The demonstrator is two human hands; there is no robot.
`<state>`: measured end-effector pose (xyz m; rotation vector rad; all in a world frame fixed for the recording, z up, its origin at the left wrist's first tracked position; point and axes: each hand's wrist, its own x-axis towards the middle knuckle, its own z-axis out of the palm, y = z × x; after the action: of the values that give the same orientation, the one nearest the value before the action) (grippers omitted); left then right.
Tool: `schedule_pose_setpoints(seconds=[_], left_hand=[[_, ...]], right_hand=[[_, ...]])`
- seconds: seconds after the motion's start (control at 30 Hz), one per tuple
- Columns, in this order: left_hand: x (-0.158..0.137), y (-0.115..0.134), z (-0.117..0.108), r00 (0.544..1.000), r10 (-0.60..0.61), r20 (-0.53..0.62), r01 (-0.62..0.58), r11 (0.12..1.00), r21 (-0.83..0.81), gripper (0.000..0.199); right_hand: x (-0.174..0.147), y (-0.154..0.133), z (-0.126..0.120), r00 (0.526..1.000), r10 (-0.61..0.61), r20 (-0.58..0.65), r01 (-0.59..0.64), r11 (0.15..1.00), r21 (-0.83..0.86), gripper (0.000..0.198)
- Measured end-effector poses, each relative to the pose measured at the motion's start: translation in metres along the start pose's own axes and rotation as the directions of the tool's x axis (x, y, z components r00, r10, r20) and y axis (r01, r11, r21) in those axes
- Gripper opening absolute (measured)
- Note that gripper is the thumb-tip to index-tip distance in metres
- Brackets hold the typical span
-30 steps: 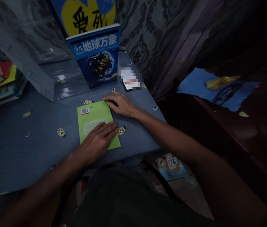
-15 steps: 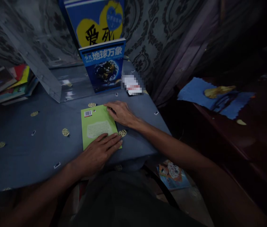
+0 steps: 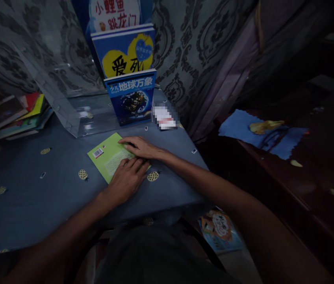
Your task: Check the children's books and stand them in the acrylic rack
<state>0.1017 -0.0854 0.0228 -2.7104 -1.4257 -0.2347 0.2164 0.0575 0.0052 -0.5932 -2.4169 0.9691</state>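
A thin green book (image 3: pixel 105 156) lies on the blue-grey tablecloth, turned at a slant, with a barcode near its left corner and a pale text panel. My left hand (image 3: pixel 128 173) rests flat over its near right part, fingers stretched out. At the book's far right edge lies my right hand (image 3: pixel 140 148), its fingers extended onto the cover and its thumb close to the left hand's fingers. Both hands touch the book and cover its right corner in part. Behind them stands a blue book with a globe on its cover (image 3: pixel 134 102).
A clear plastic stand (image 3: pixel 63 114) holds several upright books, including one with a yellow heart (image 3: pixel 122 55). Stacked books (image 3: pixel 16 114) lie at the left. A pixelated white item (image 3: pixel 164 118) sits right of the stand. Blue cloth (image 3: pixel 244 130) lies on a dark surface at right.
The green book has turned anticlockwise on the table, its barcode corner swinging left and nearer. My hands have moved closer together on it. The view has tilted up slightly.
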Motion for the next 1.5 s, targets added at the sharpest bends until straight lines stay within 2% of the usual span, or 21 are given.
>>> schedule_pose_setpoints(seconds=[0.23,0.37,0.5,0.6,0.8,0.93,1.23,1.37,1.5], left_hand=[[-0.019,-0.007,-0.006,0.996,0.092,-0.019,-0.093,0.994,-0.066,0.038],[-0.042,-0.017,-0.017,0.989,0.146,-0.038,-0.15,0.98,-0.13,0.036],[-0.075,-0.027,-0.022,0.979,0.176,-0.102,-0.19,0.972,-0.138,0.034],[-0.1,-0.032,-0.023,0.983,0.154,-0.104,-0.169,0.974,-0.152,0.041],[-0.122,-0.033,-0.022,0.986,0.105,-0.128,-0.129,0.972,-0.194,0.044],[-0.123,-0.031,-0.019,0.983,0.062,-0.174,-0.102,0.969,-0.226,0.043],[-0.124,-0.033,-0.017,0.982,0.08,-0.169,-0.115,0.97,-0.213,0.04],[-0.111,-0.043,-0.016,0.981,0.017,-0.192,-0.054,0.981,-0.186,0.031],[-0.089,-0.07,-0.009,0.969,-0.124,-0.216,0.106,0.99,-0.093,0.032]], right_hand=[[-0.046,-0.005,-0.007,0.999,-0.041,-0.027,0.04,0.998,-0.041,0.036],[-0.081,-0.014,-0.008,0.993,-0.072,-0.095,0.065,0.995,-0.074,0.032],[-0.113,-0.028,-0.005,0.986,-0.114,-0.123,0.088,0.976,-0.201,0.029],[-0.125,-0.044,0.005,0.984,-0.15,-0.099,0.111,0.939,-0.327,0.029],[-0.121,-0.088,0.047,0.974,-0.2,0.103,0.224,0.878,-0.423,0.04],[-0.123,-0.102,0.061,0.979,-0.173,0.11,0.204,0.874,-0.441,0.047],[-0.144,-0.084,0.046,0.995,-0.082,0.052,0.097,0.872,-0.479,0.044],[-0.125,-0.077,0.039,0.993,-0.088,0.081,0.115,0.89,-0.441,0.039],[-0.084,-0.062,0.038,0.991,-0.075,0.108,0.113,0.904,-0.413,0.042]])
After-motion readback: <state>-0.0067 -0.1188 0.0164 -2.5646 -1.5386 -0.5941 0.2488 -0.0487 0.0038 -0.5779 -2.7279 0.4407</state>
